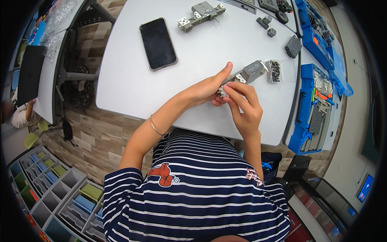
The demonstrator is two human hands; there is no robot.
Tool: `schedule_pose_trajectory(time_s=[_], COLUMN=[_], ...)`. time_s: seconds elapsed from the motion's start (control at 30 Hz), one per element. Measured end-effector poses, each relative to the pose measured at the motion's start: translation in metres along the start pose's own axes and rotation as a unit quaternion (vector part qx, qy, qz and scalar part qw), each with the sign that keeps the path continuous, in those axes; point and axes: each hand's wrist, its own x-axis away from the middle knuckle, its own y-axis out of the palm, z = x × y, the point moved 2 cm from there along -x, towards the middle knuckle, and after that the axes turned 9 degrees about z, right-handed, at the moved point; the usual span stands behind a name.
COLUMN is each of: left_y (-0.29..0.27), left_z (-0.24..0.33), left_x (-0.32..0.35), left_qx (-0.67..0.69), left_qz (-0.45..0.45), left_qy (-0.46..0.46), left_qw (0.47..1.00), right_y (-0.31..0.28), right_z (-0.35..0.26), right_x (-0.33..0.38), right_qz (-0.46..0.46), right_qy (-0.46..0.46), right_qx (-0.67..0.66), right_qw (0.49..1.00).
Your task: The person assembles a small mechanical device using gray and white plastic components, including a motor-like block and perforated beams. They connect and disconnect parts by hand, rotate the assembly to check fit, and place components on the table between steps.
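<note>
Over the front right of the white table [133, 86], both hands meet around a motor assembly, a grey boxy motor [253, 71] joined to grey perforated beams. My left hand [207, 89] wraps the beam end from the left, its thumb pointing up. My right hand [246, 108] pinches a small light-grey connector piece [222, 92] at that near end; the fingertips partly cover it. A similar motor assembly [201, 16] lies at the far side of the table. Just right of the held motor stands a clear small-parts box [274, 71] with dark bits inside, its lid open.
A black-screened phone [159, 43] lies at the far left of the table. Loose grey blocks [264, 22] and a dark grey module [293, 46] sit at the far right. Blue parts cases [299, 121] line the right edge. A storage rack [50, 199] stands at lower left; another person [22, 117] sits at left.
</note>
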Motion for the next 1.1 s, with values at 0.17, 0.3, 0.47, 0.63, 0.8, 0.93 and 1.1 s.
schedule_pose_trajectory(time_s=[0.17,0.3,0.47,0.63,0.8,0.93,1.1], left_y=[0.002,0.001,0.000,0.002,0.002,0.000,0.001], left_z=[0.001,0.000,-0.002,0.001,0.002,0.000,-0.001], left_x=[0.002,0.001,0.001,0.004,0.005,0.004,0.003], left_qx=[0.013,0.024,0.017,0.008,-0.001,0.005,0.000], left_qz=[-0.017,-0.030,-0.027,-0.034,-0.019,-0.023,-0.014], left_qy=[-0.024,-0.016,-0.027,-0.029,-0.023,-0.015,-0.010], left_qw=[0.999,0.999,0.999,0.999,1.000,1.000,1.000], right_y=[0.001,-0.004,-0.007,-0.012,-0.006,0.001,0.000], right_z=[0.003,0.005,0.002,0.002,0.001,0.002,0.001], right_x=[0.004,0.004,0.004,0.002,0.008,0.012,0.014], right_qz=[0.034,0.012,0.001,-0.022,0.005,0.048,0.049], right_qy=[-0.032,-0.038,-0.017,-0.026,0.006,0.027,0.029], right_qx=[-0.019,-0.014,-0.033,-0.026,-0.057,-0.077,-0.075], right_qw=[0.999,0.999,0.999,0.999,0.998,0.995,0.996])
